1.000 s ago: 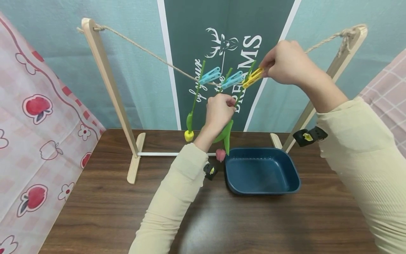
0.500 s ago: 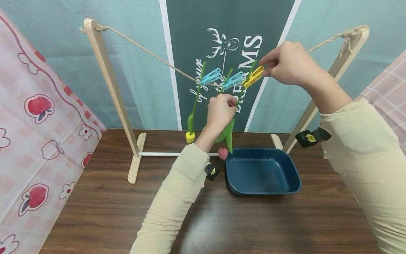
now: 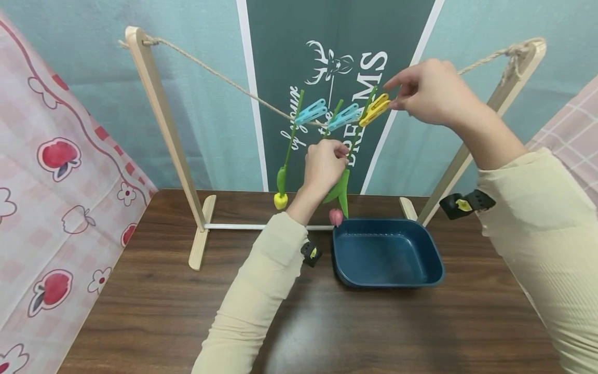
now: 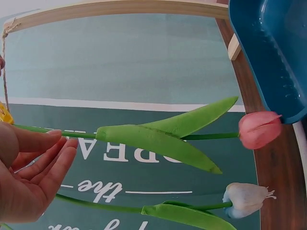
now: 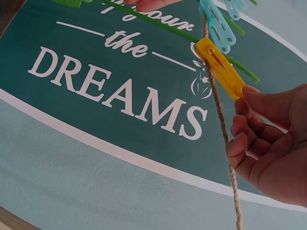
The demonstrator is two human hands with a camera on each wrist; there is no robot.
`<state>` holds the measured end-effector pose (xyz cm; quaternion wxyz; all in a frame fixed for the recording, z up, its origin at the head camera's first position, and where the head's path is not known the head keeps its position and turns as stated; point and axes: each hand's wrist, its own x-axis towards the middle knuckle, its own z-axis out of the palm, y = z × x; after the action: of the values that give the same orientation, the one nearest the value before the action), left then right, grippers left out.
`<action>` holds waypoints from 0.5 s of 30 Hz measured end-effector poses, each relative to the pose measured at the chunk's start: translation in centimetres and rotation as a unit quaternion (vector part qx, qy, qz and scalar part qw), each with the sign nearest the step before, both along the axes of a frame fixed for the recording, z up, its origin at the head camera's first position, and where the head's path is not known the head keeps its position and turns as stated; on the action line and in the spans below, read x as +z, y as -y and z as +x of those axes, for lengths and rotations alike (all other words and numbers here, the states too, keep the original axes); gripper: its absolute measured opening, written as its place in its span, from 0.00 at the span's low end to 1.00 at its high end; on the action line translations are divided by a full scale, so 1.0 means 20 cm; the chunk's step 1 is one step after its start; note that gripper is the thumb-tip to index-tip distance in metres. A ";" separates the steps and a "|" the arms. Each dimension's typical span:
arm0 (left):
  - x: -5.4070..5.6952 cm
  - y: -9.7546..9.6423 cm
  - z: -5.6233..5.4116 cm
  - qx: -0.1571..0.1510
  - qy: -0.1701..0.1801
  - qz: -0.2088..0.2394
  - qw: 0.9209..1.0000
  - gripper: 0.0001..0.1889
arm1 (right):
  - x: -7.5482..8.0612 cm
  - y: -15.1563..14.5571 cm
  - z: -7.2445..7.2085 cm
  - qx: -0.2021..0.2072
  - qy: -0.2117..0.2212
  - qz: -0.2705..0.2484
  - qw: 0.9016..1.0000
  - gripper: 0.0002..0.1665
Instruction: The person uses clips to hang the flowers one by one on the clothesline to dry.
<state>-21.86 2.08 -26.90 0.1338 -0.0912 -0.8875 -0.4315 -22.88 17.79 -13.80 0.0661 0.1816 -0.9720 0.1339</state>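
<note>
A pink tulip point(image 4: 260, 130) with green leaves hangs head-down, its stem held to the rope by a yellow clothespin point(image 5: 220, 69). My left hand point(image 3: 325, 163) pinches that stem between thumb and fingertips, below the clothespin. My right hand point(image 3: 434, 93) is at the clothespin's handle end, the index finger lifted off it and the thumb right at its tip. To the left, two light blue clothespins, one of them point(image 3: 343, 116) nearest, hold a yellow tulip point(image 3: 281, 200) and a whitish-blue tulip point(image 4: 244, 199). My left hand and forearm hide the whitish-blue flower in the head view.
A rope point(image 3: 219, 74) sags between two wooden posts, left point(image 3: 163, 130) and right point(image 3: 490, 114), joined low by a white rod point(image 3: 238, 226). A dark blue basin point(image 3: 343, 270) stands on the wooden table point(image 3: 154, 311) under the right part. Printed curtains surround it.
My right index finger has lifted away from the yellow clothespin, and that hand has shifted slightly right. The pink tulip's head has swung up and to the right. My left hand has hardly moved.
</note>
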 end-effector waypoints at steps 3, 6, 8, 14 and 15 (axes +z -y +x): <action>0.00 0.00 0.00 0.001 -0.002 -0.005 1.000 0.05 | 0.00 0.00 0.01 0.001 -0.009 -0.003 1.000 0.16; 0.01 0.01 0.00 0.002 -0.001 -0.010 1.000 0.05 | 0.00 -0.01 0.02 0.003 -0.014 -0.006 1.000 0.12; 0.01 0.01 0.01 0.002 0.000 -0.012 1.000 0.05 | 0.00 -0.01 0.02 0.004 -0.013 -0.009 1.000 0.11; 0.03 0.03 0.02 -0.004 0.016 -0.016 1.000 0.04 | 0.00 -0.03 0.02 0.005 0.011 -0.017 1.000 0.09; 0.03 0.03 0.03 -0.006 0.020 -0.017 1.000 0.05 | 0.00 -0.03 0.02 0.006 0.017 -0.018 1.000 0.10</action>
<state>-21.29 1.48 -26.24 0.1118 -0.0898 -0.8967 -0.4187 -22.43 18.38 -13.75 0.0519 0.1841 -0.9693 0.1546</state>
